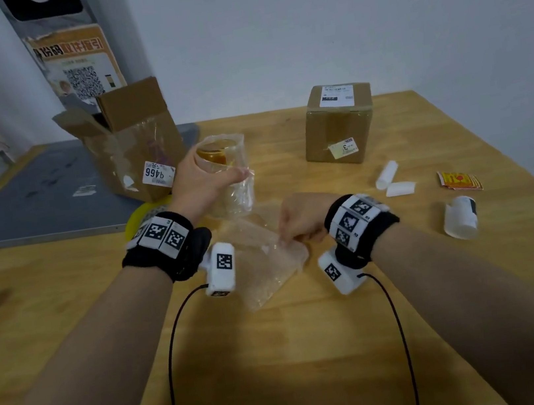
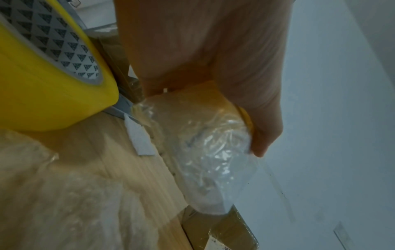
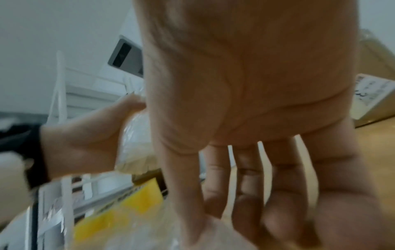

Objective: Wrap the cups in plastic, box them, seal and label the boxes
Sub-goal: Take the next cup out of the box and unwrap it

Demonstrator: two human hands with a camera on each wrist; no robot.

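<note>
My left hand [image 1: 201, 181] grips a cup [image 1: 218, 155] with an amber tint, wrapped in a clear plastic bag, and holds it above the wooden table [image 1: 315, 351]. In the left wrist view the fingers [image 2: 262, 132] curl round the bagged cup [image 2: 205, 147]. A sheet of bubble wrap [image 1: 262, 272] lies flat on the table in front of me. My right hand [image 1: 289, 235] pinches that sheet at its right edge; the right wrist view shows thumb and fingers [image 3: 278, 211] closed on the plastic [image 3: 149, 236]. An open cardboard box [image 1: 132, 142] stands at the back left.
A sealed, labelled box [image 1: 337, 122] stands at the back right. A yellow tape roll [image 1: 142, 214] lies behind my left wrist. On the right lie two white rolls [image 1: 390, 180], red-yellow stickers [image 1: 459, 179] and a white cup [image 1: 461, 217] on its side.
</note>
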